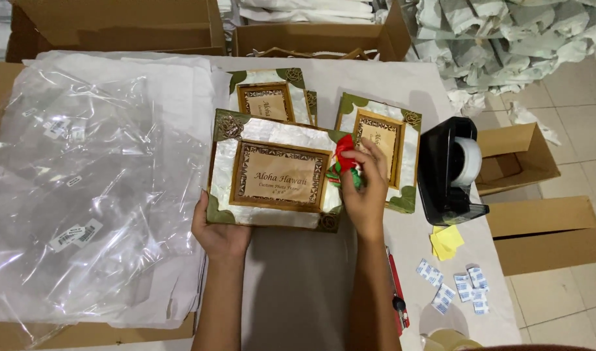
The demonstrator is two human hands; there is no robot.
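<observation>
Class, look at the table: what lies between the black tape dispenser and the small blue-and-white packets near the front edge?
In the head view, a stack of yellow sticky notes lies on the table between the tape dispenser and the packets.

packing workroom | cardboard boxes (516, 156) | tape dispenser (449, 170) | plastic bags (83, 188)

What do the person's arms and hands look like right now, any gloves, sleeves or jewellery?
Both forearms are bare as far as the picture shows, with no sleeves in view. The left hand and right hand wear no gloves. No watch, ring or bracelet shows.
</observation>
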